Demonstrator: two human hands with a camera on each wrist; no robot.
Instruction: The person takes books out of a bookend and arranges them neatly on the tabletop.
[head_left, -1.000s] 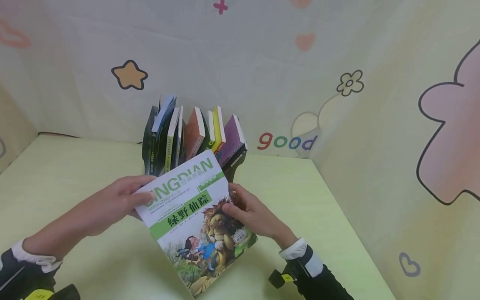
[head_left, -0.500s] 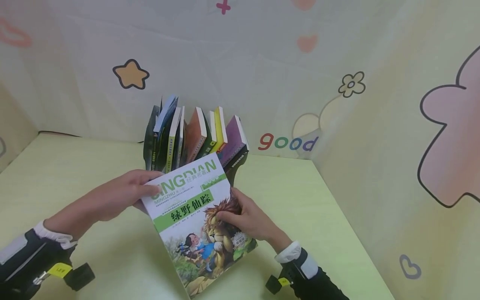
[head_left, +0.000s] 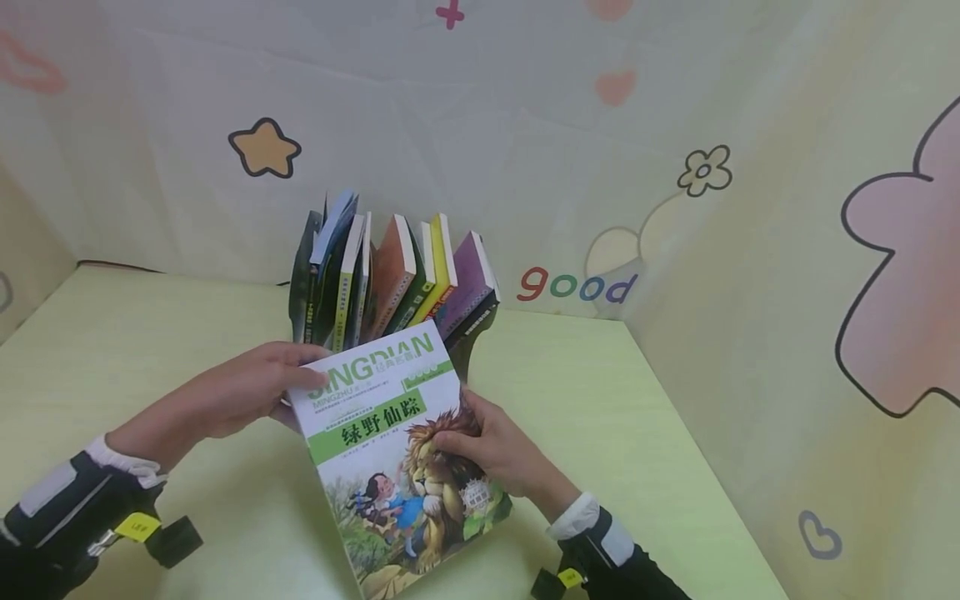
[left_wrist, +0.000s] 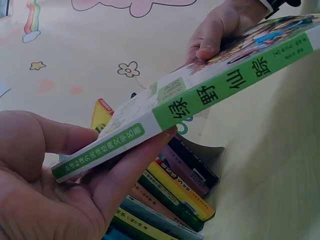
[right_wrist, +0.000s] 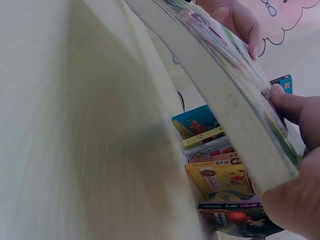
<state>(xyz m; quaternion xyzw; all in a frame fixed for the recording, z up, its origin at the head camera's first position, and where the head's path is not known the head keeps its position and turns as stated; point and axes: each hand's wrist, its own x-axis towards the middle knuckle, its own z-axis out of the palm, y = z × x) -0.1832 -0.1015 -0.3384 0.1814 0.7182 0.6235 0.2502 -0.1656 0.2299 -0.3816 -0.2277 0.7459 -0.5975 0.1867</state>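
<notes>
Head view: a white, green-banded rectangular book [head_left: 375, 500] with a lion and girl on its cover is tilted in front of a row of multicoloured books [head_left: 393, 267], on the person's side. The left hand [head_left: 251, 387] pinches its upper left corner, thumb on the cover, fingers beneath. The right hand [head_left: 510, 446] clamps the opposite long edge, thumb on the cover. The row stands on a pale yellow-green table [head_left: 600, 400]; a pale printed backdrop [head_left: 487, 167] rises behind the row.

Dim even light, soft broad shadows
</notes>
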